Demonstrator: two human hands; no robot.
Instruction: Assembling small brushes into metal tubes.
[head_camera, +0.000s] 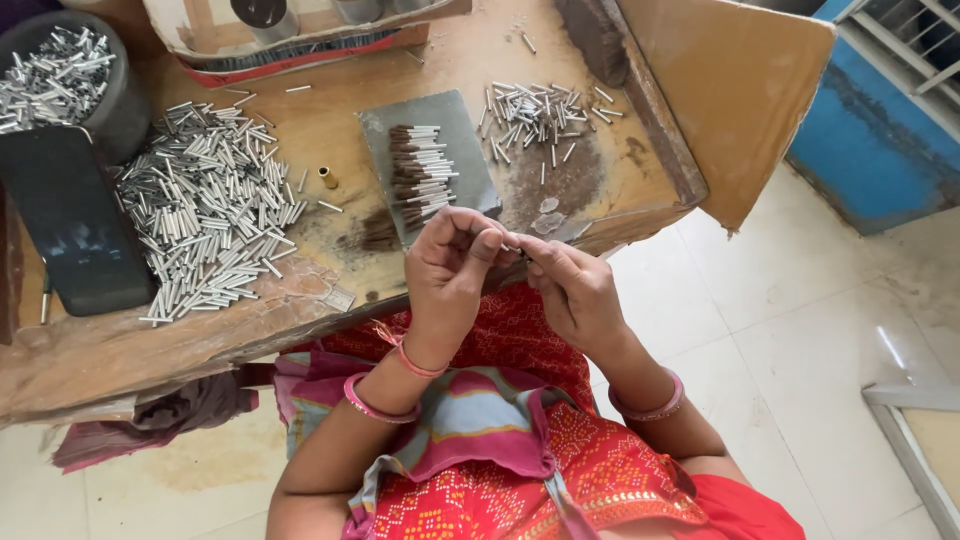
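At the far left a dark round tub (105, 105) holds a heap of short silver metal tubes (55, 75), lying every which way. In front of it a black phone (75, 220) lies flat on the wooden counter (120, 350), its screen up. Just beside the phone spreads a big loose pile of silver tubes (210, 205), most of them running roughly across the counter or slightly slanted, a few strays around the edge. A single small brass tube (327, 177) sits alone just past the pile.

Next comes a grey slab (440, 125) with a neat row of tubes with dark bristles (418, 175) stacked on it, their long axes lying left to right, bristle ends to the left and silver ends to the right. A tuft of loose dark bristle (378, 232) lies at the slab's near left corner.

Below the slab, over the counter's near edge, the person's left hand (450, 270) is curled, thumb and fingertips pressed together. The right hand (575, 290) meets it, fingertips pinching a small silver tube (515, 247) between the two hands. The tube is mostly hidden; what shows seems to lie roughly across, from one hand to the other, though I cannot tell which end is which. Pink bangles (385, 408) ring both wrists.

Farther right on the counter sits a smaller scatter of silver tubes (540, 112), pointing all ways. A brown cardboard flap (730, 90) stands beyond it, with pale floor tiles (800, 350) beneath.
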